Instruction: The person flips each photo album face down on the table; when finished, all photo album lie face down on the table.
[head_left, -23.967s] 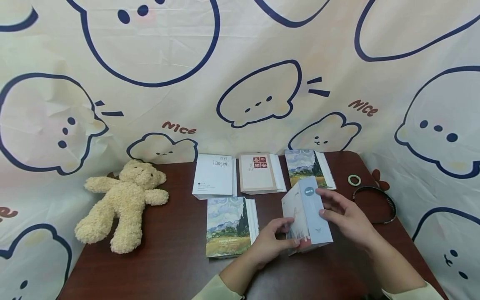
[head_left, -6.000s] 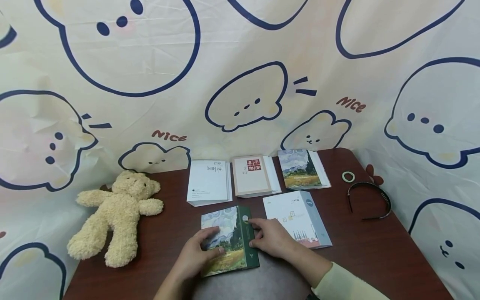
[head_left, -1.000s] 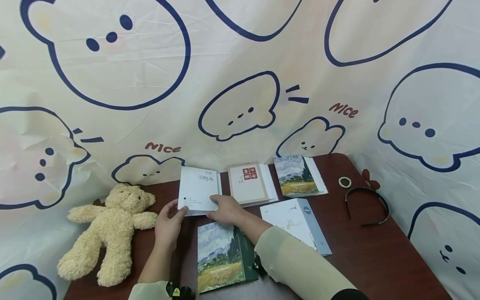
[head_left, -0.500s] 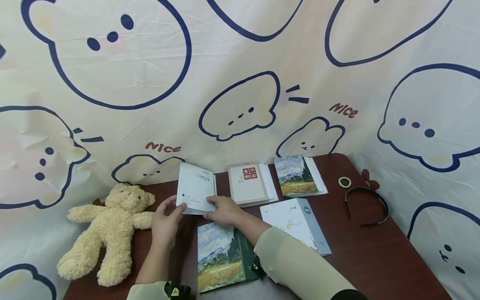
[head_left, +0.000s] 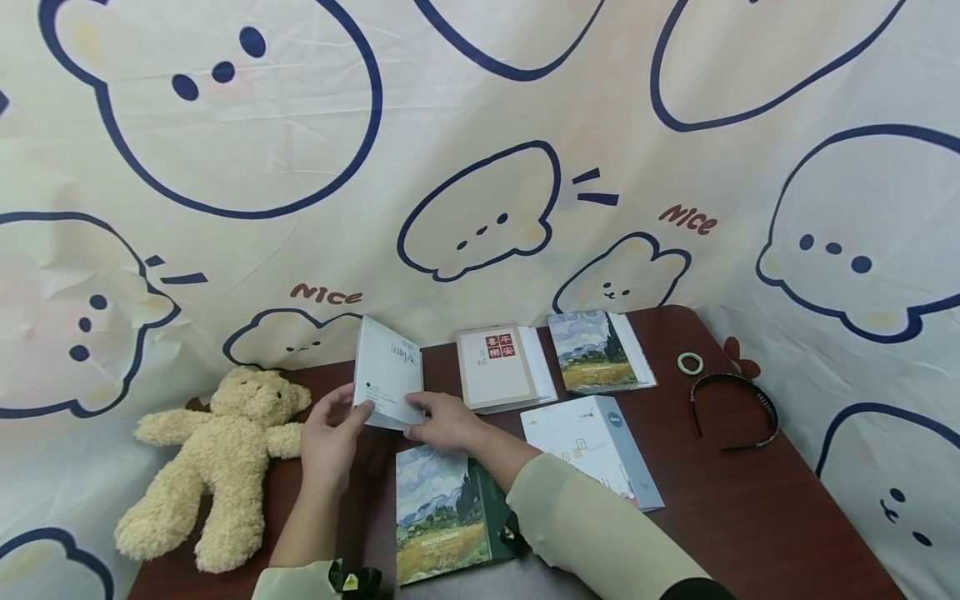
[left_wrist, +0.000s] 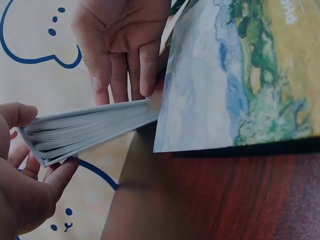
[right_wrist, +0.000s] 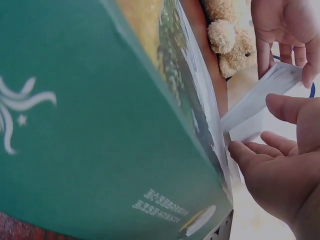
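A white photo album (head_left: 387, 367) with dark lettering stands tilted above the back left of the table, its page edges (left_wrist: 85, 127) facing the left wrist view. My left hand (head_left: 330, 442) grips its lower left corner, thumb on the front cover and fingers behind. My right hand (head_left: 450, 423) holds its lower right edge between thumb and fingers; in the right wrist view the thumb (right_wrist: 285, 107) lies by the album's edge. Just below both hands is a painted-landscape photo album (head_left: 438, 521) with a green spine (right_wrist: 100, 115), partly covered by my right forearm.
A cream teddy bear (head_left: 232, 467) lies at left. At the back are a beige album (head_left: 495, 367) and another landscape album (head_left: 596, 354). A white album with a blue spine (head_left: 577, 437) lies right of centre. A green ring (head_left: 689, 363) and black headband (head_left: 738, 400) lie at right.
Earlier, my hands held the blue-spined album, then the green-spined one, both now on the table. Over the last second, the white album has turned and shifted left, its upper edge rising.
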